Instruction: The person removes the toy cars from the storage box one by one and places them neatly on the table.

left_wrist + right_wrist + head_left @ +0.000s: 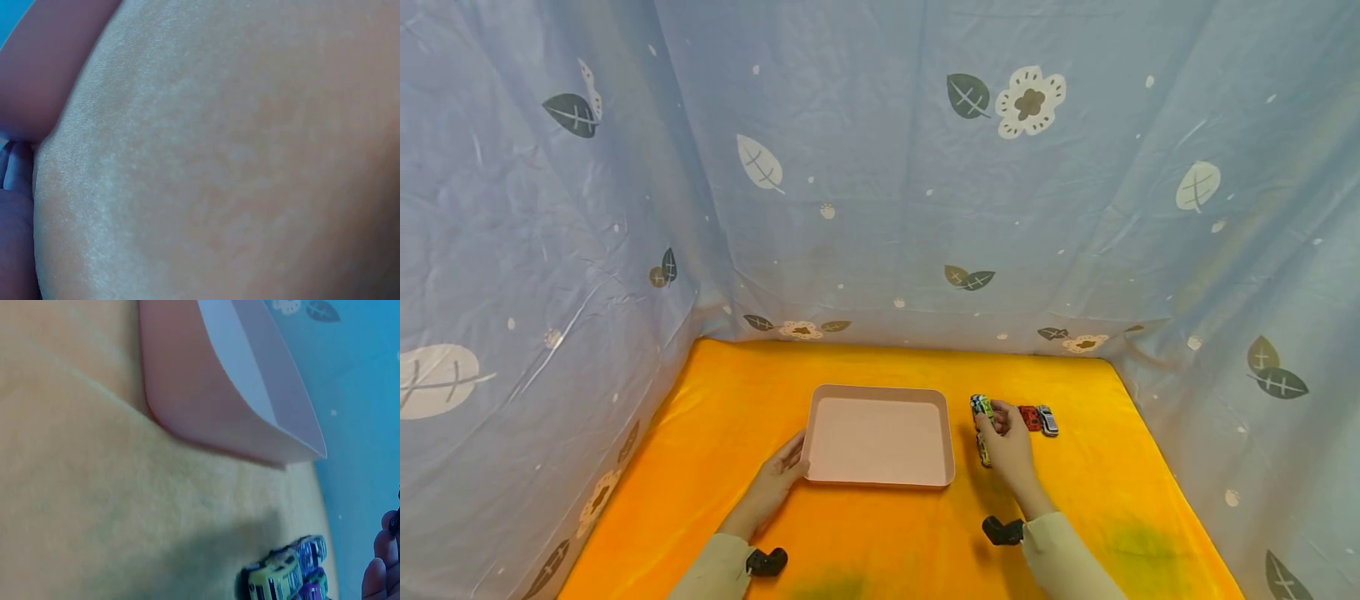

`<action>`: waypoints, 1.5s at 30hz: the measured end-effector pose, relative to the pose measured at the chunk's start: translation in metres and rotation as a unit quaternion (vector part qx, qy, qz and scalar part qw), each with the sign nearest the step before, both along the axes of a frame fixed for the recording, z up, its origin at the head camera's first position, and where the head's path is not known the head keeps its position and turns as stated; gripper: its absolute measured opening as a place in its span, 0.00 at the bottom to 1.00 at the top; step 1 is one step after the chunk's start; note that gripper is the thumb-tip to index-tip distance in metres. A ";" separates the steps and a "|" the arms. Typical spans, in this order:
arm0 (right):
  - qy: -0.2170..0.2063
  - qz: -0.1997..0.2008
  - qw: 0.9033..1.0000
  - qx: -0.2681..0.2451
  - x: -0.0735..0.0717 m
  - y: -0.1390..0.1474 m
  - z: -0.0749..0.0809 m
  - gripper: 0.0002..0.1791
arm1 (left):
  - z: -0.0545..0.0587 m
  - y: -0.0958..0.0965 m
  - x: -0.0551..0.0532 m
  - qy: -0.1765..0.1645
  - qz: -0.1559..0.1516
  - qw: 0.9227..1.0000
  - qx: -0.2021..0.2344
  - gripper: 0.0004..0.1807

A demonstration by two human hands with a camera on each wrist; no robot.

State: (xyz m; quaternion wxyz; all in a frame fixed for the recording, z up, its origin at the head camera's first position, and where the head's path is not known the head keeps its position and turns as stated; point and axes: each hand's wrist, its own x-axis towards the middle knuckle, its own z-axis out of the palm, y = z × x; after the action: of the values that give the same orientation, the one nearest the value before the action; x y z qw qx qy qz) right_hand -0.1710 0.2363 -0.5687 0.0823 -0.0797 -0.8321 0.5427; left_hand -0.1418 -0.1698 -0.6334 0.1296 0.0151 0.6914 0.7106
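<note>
A shallow pink tray lies in the middle of the orange cloth. My left hand grips its near left corner, fingers along the outer side. To the right of the tray, my right hand pinches a green toy car between thumb and fingers. Below the fingertips is a yellow toy car, also seen in the right wrist view as a yellow car among others. Beyond the knuckles sit a red toy car and a silver toy car. The left wrist view is mostly a blurred close surface.
An orange cloth covers the table. Blue curtains with printed leaves and flowers enclose its back and both sides. Each wrist carries a black camera piece, such as the right one.
</note>
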 end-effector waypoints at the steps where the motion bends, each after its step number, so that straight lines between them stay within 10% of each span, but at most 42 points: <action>1: -0.001 -0.002 1.000 0.004 0.000 0.002 0.001 0.28 | 0.000 0.000 0.000 -0.003 0.001 1.000 -0.002 0.33; 45: -0.090 -0.096 0.991 0.011 0.022 0.084 -0.033 0.37 | -0.003 0.000 -0.002 -0.001 0.003 1.000 0.005 0.34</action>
State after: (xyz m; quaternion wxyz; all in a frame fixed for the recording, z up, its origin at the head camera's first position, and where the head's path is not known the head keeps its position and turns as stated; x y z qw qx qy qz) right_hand -0.1486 0.3201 -0.6017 0.0598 -0.2066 -0.8306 0.5137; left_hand -0.1441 -0.1694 -0.6360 0.1280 0.0131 0.6881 0.7141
